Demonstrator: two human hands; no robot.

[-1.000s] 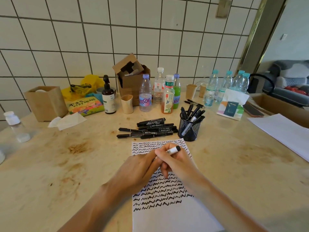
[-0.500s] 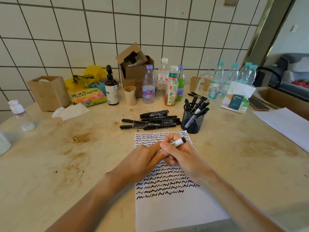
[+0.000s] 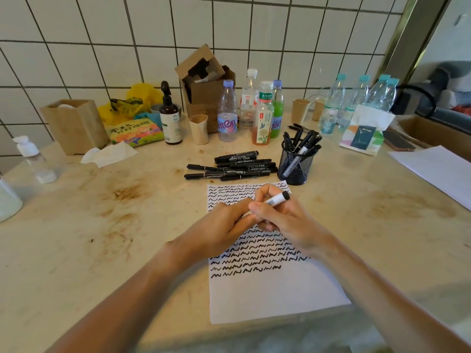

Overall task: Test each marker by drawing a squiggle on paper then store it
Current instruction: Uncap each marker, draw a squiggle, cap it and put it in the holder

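A white-barrelled marker point(image 3: 276, 199) with a black end sits between both hands above the paper point(image 3: 267, 291). My right hand point(image 3: 285, 220) grips its barrel, the black end pointing up and right. My left hand point(image 3: 224, 225) closes on the marker's lower end, which is hidden by the fingers. The paper is covered with rows of black squiggles down to about its middle. Several black markers point(image 3: 234, 166) lie in a loose pile behind the paper. A black mesh cup point(image 3: 295, 164) to their right holds several more markers.
Bottles point(image 3: 228, 115), paper cups, a brown pump bottle point(image 3: 169, 118), a cardboard box point(image 3: 204, 90) and a wooden box point(image 3: 76, 126) line the tiled wall. Tissue point(image 3: 109, 154) lies at left, a small white-capped bottle point(image 3: 33, 159) at far left, white sheets point(image 3: 438, 169) at right.
Both hands stay joined on the marker over the paper. They barely shift; the camera view has tipped slightly, so the table looks lower in frame.
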